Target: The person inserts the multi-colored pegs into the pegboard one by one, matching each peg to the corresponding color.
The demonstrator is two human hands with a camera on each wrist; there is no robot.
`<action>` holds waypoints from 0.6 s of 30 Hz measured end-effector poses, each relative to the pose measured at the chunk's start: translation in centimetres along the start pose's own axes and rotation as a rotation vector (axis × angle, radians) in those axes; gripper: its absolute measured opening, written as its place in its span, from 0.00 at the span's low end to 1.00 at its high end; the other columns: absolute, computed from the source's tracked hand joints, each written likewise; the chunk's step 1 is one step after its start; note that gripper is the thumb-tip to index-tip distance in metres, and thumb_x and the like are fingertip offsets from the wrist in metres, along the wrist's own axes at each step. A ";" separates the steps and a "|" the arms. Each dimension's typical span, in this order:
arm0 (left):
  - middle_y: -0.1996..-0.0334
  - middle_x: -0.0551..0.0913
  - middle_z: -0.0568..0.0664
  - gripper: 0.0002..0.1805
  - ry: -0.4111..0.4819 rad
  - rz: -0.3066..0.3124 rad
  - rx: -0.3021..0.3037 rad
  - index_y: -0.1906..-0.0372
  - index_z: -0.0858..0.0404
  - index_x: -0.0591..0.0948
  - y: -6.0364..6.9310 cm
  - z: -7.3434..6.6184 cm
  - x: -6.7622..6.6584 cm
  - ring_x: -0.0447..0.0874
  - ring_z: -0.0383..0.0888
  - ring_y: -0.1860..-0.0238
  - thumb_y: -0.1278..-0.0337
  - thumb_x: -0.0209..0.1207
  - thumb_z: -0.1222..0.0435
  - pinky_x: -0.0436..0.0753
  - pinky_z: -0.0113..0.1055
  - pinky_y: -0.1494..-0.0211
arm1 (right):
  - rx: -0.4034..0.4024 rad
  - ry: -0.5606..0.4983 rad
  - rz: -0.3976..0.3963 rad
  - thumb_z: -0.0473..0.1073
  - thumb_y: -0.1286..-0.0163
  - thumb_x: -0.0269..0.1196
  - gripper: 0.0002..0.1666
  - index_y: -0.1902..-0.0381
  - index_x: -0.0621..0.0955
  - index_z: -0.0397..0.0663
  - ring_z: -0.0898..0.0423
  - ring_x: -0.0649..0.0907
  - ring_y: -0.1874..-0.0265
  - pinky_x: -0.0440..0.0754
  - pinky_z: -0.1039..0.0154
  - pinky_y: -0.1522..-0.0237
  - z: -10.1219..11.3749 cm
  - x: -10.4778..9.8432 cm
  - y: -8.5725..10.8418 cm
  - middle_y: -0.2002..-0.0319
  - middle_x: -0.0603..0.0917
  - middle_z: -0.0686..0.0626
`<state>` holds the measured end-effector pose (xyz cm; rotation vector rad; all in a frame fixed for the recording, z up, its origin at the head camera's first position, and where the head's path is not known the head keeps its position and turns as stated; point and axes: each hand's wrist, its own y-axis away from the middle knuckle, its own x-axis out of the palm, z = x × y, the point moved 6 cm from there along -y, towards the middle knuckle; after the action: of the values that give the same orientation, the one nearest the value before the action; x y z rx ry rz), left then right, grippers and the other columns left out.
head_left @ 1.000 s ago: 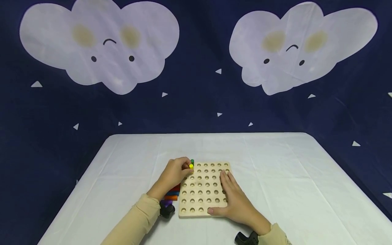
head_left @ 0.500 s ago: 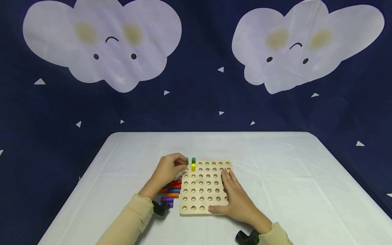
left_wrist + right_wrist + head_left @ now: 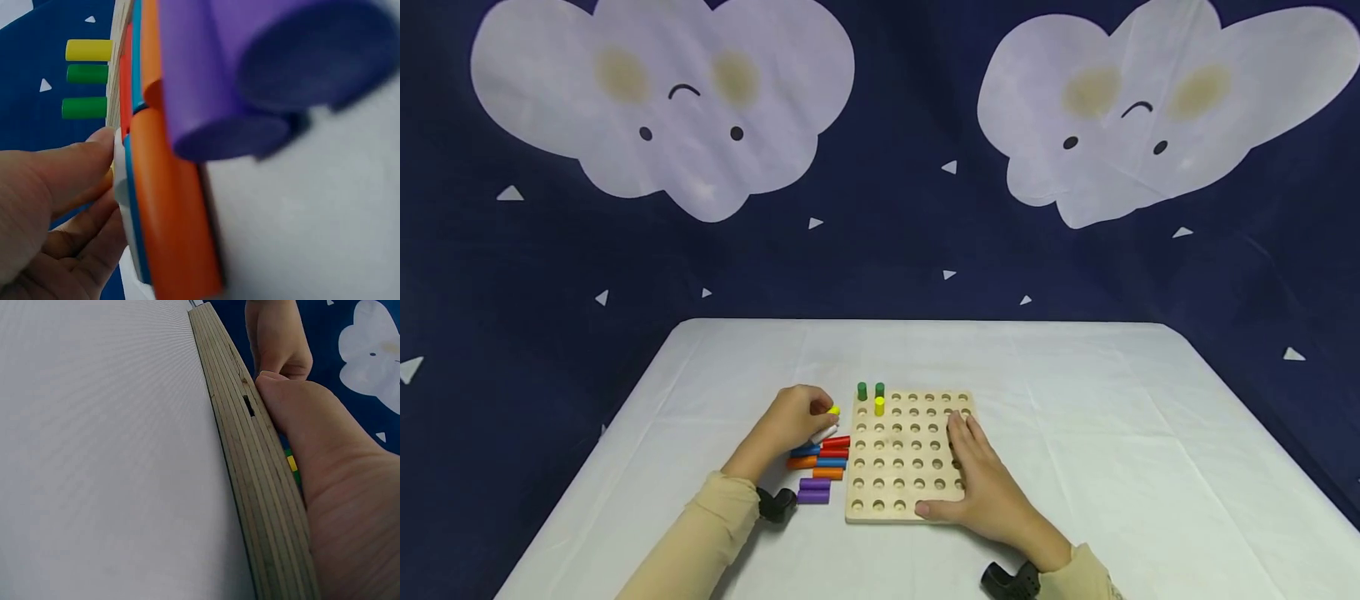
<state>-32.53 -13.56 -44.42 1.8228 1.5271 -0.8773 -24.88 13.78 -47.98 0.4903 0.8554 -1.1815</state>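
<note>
Yellow peg (image 3: 834, 410): lower centre of the head view, pinched between thumb and fingers of the left hand (image 3: 790, 421). White peg (image 3: 824, 434): just below it. Red pegs (image 3: 835, 454), orange pegs (image 3: 827, 474) and purple pegs (image 3: 814, 497): lying lower down. Board (image 3: 888, 454): to the right; two green pegs (image 3: 862, 392) stand upper left. Right hand (image 3: 992, 492): fingers straight, thumb wide, resting on its right side.

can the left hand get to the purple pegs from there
Likely yes: the left hand is close and nothing lies on the purple pegs, though that hand is at a yellow peg.
</note>
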 end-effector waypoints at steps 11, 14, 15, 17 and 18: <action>0.71 0.83 0.48 0.07 -0.057 0.045 -0.053 0.62 0.63 0.87 -0.7 -0.1 -0.2 0.76 0.42 0.68 0.43 0.68 0.65 0.78 0.34 0.61 | -0.001 0.003 0.002 0.82 0.59 0.69 0.82 0.20 0.46 0.45 0.43 0.42 0.20 0.49 0.36 0.25 0.0 0.0 -0.2 0.19 0.45 0.47; 0.70 0.83 0.48 0.06 -0.088 0.053 -0.038 0.62 0.64 0.87 -0.8 -0.3 0.0 0.77 0.42 0.67 0.44 0.69 0.67 0.80 0.36 0.59 | 0.005 0.000 0.008 0.82 0.59 0.69 0.82 0.20 0.45 0.46 0.44 0.41 0.20 0.49 0.36 0.25 0.0 0.0 -0.2 0.19 0.44 0.48; 0.70 0.84 0.49 0.06 -0.103 0.057 -0.027 0.62 0.64 0.87 -0.8 -0.4 0.0 0.77 0.42 0.67 0.44 0.69 0.67 0.81 0.37 0.57 | 0.007 -0.001 0.010 0.82 0.59 0.69 0.82 0.20 0.45 0.46 0.44 0.41 0.20 0.49 0.36 0.25 0.0 0.0 -0.2 0.19 0.44 0.48; 0.68 0.85 0.49 0.06 -0.137 0.058 0.013 0.61 0.64 0.88 -0.8 -0.8 0.1 0.79 0.42 0.65 0.44 0.68 0.68 0.82 0.40 0.54 | 0.009 -0.001 0.012 0.82 0.60 0.69 0.82 0.20 0.45 0.46 0.43 0.41 0.20 0.49 0.36 0.25 0.0 0.0 -0.1 0.19 0.44 0.48; 0.67 0.85 0.50 0.06 -0.154 0.057 0.035 0.61 0.64 0.88 -0.8 -0.9 0.2 0.79 0.42 0.65 0.45 0.68 0.69 0.83 0.41 0.53 | 0.011 -0.001 0.013 0.82 0.60 0.69 0.82 0.20 0.45 0.46 0.44 0.41 0.20 0.48 0.36 0.25 0.0 0.0 -0.1 0.19 0.44 0.48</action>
<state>-33.17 -12.62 -44.03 1.7712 1.3661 -0.9982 -24.99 13.74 -47.97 0.5035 0.8436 -1.1747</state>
